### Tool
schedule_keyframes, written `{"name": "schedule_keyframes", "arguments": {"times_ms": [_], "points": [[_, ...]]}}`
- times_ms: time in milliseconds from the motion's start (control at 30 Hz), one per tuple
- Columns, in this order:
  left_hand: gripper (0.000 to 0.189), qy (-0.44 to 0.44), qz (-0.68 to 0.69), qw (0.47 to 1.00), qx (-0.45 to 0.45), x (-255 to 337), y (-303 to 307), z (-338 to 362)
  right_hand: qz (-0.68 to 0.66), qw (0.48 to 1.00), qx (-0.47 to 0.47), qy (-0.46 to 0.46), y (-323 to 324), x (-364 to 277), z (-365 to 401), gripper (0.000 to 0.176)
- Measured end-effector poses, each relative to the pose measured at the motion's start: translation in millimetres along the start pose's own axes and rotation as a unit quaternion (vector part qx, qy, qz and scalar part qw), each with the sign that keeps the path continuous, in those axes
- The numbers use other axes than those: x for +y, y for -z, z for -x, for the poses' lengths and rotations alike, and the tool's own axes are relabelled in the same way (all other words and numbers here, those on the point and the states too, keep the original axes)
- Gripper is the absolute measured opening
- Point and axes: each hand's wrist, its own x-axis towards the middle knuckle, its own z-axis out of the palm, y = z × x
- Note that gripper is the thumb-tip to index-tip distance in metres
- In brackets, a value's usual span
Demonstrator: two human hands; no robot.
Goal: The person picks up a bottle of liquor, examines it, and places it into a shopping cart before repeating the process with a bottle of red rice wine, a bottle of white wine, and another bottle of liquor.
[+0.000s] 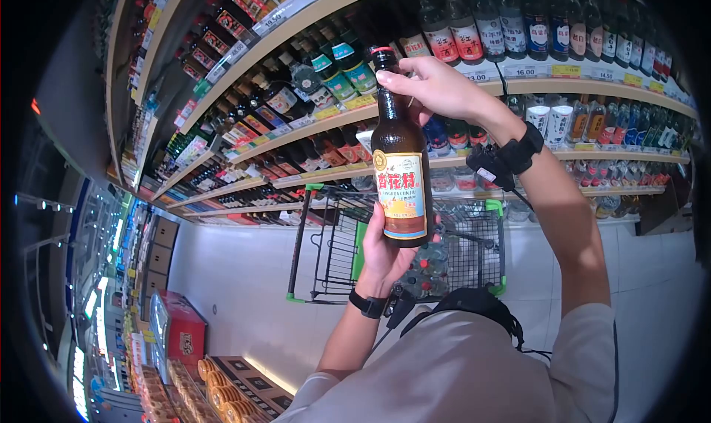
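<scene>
while the brown bottle [401, 164] is held upright before the stocked shelves [592, 87], its base is clasped by the left hand [385, 259] and its neck is pinched under the red cap [382, 51] by the right hand [438, 86]; a shopping cart [333, 253] is seen behind it.

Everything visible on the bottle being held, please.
Dark brown glass bottle, upright, held up before the shelves. Red cap, slim neck, white-and-orange label with red characters. Cap on; fill level unclear. Left hand cups its base; right hand pinches the neck near the cap.
</scene>
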Motion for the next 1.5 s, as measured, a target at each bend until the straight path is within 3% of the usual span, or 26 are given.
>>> {"name": "schedule_keyframes", "arguments": {"times_ms": [467, 567, 700, 800, 900, 1033, 1167, 1267, 1367, 1500], "points": [[0.068, 0.021, 0.042, 0.999, -0.011, 13.5, 24.9, 33.2, -0.055, 0.998, -0.022, -0.027, -43.8, 13.7, -15.2, 0.039], [0.075, 0.023, 0.010, 1.000, 0.002, 20.4, 38.7, 42.8, -0.042, 0.998, -0.044, -0.018, -56.9, 14.2, -22.1, 0.049], [0.067, 0.016, 0.036, 0.998, -0.054, 37.7, 67.9, 57.2, -0.028, 0.997, -0.059, -0.035, -84.2, 9.6, -31.3, 0.049], [0.066, 0.017, 0.008, 0.998, -0.057, 60.5, 74.4, 70.4, -0.014, 0.997, -0.057, -0.053, -113.7, 1.0, -39.0, 0.038], [0.065, 0.020, -0.067, 0.997, -0.039, 78.6, 91.6, 84.8, -0.035, 0.997, -0.055, -0.039, -141.6, -9.1, -41.9, 0.039], [0.075, -0.039, -0.144, 0.989, -0.016, 86.7, 124.2, 99.1, -0.001, 0.995, -0.016, -0.096, -178.3, -4.3, -53.5, 0.044], [0.065, 0.005, -0.148, 0.989, 0.025, 107.9, 146.4, 121.7, -0.008, 0.995, -0.021, -0.100, -212.1, -7.0, -59.0, 0.047], [0.063, 0.032, -0.144, 0.989, -0.003, 116.2, 172.8, 142.4, -0.016, 0.995, -0.014, -0.096, -237.6, 4.3, -47.1, 0.051], [0.065, 0.074, -0.243, 0.967, -0.007, 115.5, 208.8, 169.4, -0.019, 0.982, 0.044, -0.185, -264.4, 39.4, -17.3, 0.049], [0.067, 0.178, -0.329, 0.927, 0.002, 110.9, 238.3, 189.4, 0.017, 0.970, -0.008, -0.240, -282.4, 76.0, 6.7, 0.035]]}}
